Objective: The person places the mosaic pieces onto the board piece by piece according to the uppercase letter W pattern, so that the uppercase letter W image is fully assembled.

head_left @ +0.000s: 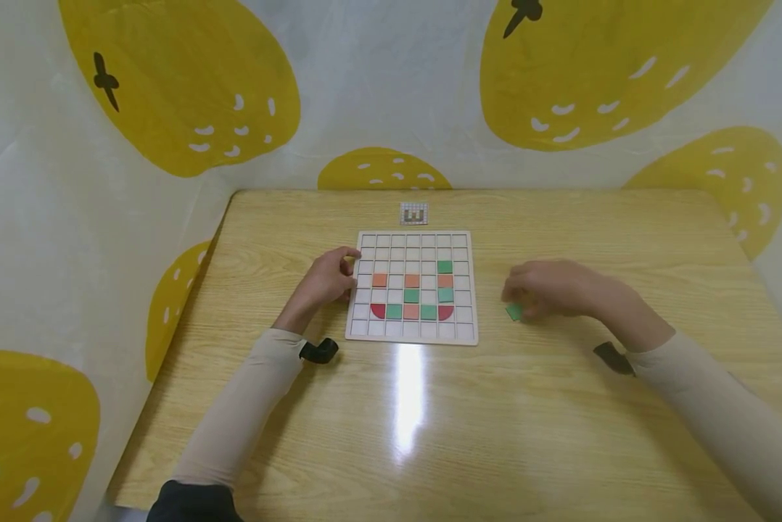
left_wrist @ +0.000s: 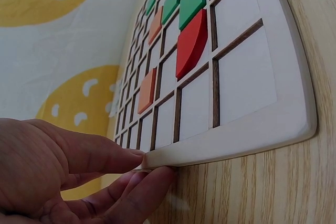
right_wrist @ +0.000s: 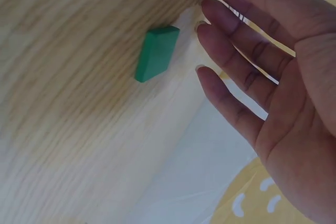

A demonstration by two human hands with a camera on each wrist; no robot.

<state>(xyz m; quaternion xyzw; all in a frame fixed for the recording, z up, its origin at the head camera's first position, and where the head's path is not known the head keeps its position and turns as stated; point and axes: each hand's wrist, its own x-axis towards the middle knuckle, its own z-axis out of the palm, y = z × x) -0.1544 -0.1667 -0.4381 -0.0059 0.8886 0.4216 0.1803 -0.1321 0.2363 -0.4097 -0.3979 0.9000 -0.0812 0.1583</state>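
Note:
A white square grid board lies on the table, with green, orange and red tiles in several of its cells. My left hand holds the board's left edge with thumb and fingertips, seen close up in the left wrist view. Right of the board, my right hand is low over the table and pinches a green square tile at its thumb and fingertips. In the right wrist view that tile is partly cut off at the top. Another green tile lies on the table beside the fingers.
A small printed card with a blocky pattern lies behind the board. The wooden table ends at the back and left against a white sheet with yellow shapes.

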